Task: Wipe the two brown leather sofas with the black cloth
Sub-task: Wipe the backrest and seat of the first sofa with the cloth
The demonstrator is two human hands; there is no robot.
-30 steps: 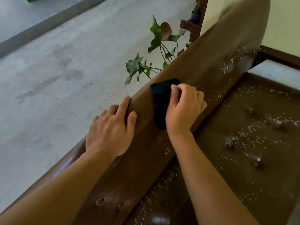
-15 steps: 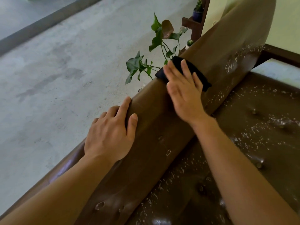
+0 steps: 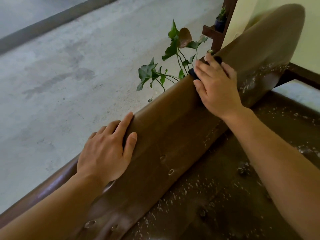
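A brown leather sofa's backrest (image 3: pixel 166 122) runs diagonally from lower left to upper right, with its buttoned seat (image 3: pixel 216 196) below at the right. My right hand (image 3: pixel 216 85) lies flat on the top of the backrest, pressing the black cloth (image 3: pixel 193 73) against the leather. Only small dark edges of the cloth show beyond the fingers. My left hand (image 3: pixel 107 153) rests over the top edge of the backrest lower down, fingers spread, holding nothing. White flecks speckle the seat and the far part of the backrest.
A green potted plant (image 3: pixel 173 63) stands just behind the backrest near my right hand. A dark wooden shelf (image 3: pixel 218 32) with a small pot rises beyond it. Grey concrete floor (image 3: pixel 69 75) fills the left. A yellow wall (image 3: pixel 311 40) stands at the far right.
My right hand has slid the cloth further up along the top of the backrest, away from me, going from a grip to a flat palm. My left hand has stayed in place.
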